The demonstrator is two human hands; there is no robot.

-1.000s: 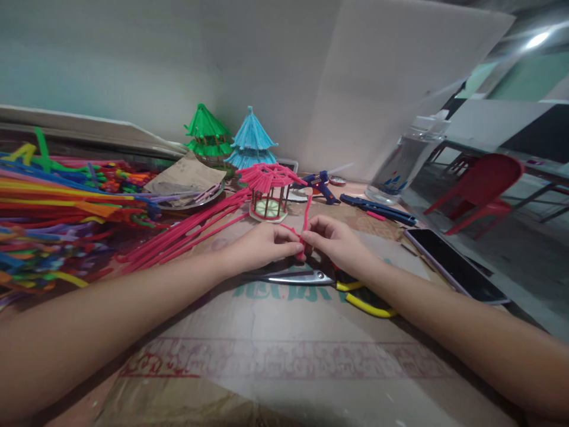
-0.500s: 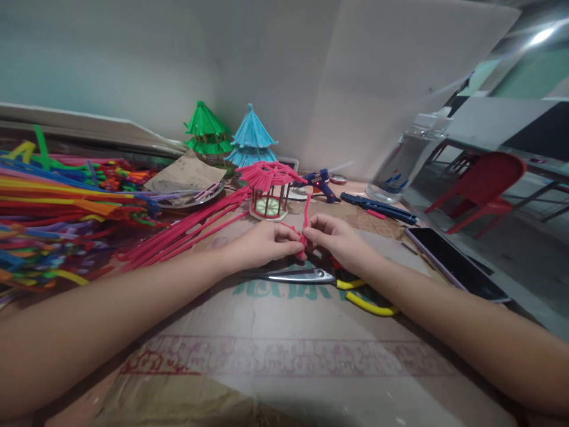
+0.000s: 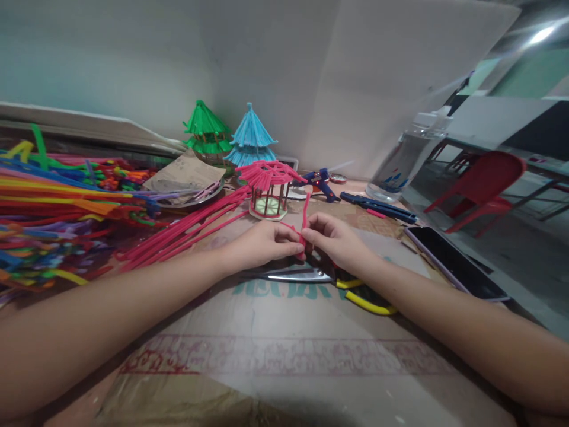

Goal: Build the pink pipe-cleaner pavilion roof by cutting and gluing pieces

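Observation:
My left hand [image 3: 267,243] pinches a small bundle of red-pink pipe cleaners [image 3: 301,242] above the cardboard. From the other side, my right hand [image 3: 331,237] is closed on the same piece, and one red-pink end sticks up between the hands. Just behind stands a small round pavilion [image 3: 269,201] with a pink roof, brown posts and a pale base. Under my hands lie scissors [image 3: 297,275] with yellow-and-black handles. Long pink pipe cleaners [image 3: 191,231] lie to the left of the pavilion.
Green [image 3: 205,127] and blue [image 3: 251,136] roofed models stand at the back. Many coloured pipe cleaners [image 3: 66,207] fill the left. A glue gun [image 3: 320,182], utility knife [image 3: 377,206], bottle [image 3: 402,160] and phone [image 3: 453,261] lie or stand toward the right.
The upright pink end and my right fingers have shifted very slightly left. Both hands keep their hold, and the other objects stay in place.

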